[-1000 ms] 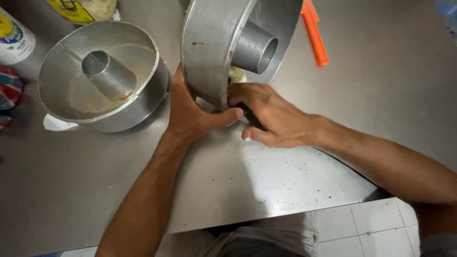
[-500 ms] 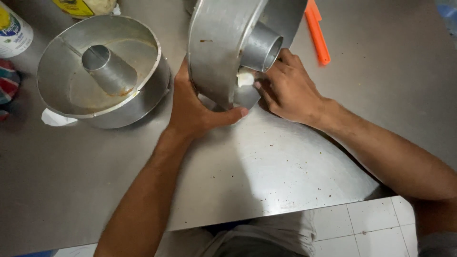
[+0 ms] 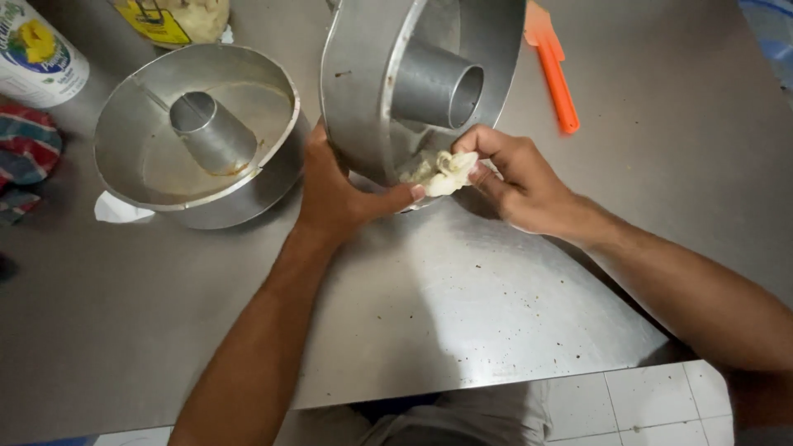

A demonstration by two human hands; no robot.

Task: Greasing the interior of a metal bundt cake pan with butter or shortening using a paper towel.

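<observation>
Since a moment ago the right hand (image 3: 520,177) has slid its pale wad (image 3: 442,169), pinched in its fingers, up into the tilted tube pan (image 3: 388,83). The left hand (image 3: 339,194) clamps the pan's lower rim, tube pointing right. Bare steel table (image 3: 462,306) lies nearer; a second pan (image 3: 198,132) rests upright just left.

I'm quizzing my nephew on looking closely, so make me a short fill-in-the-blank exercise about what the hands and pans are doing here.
1. The left hand steadies a metal tube pan tipped on its ____.
2. The right hand presses a crumpled pale wad against the ____ of that pan.
3. A second tube pan sits flat on the steel table, to the ____ of the tilted one.
4. The spatula beyond the right hand is ____ in colour.

Missing words: edge; inside; left; orange
</observation>
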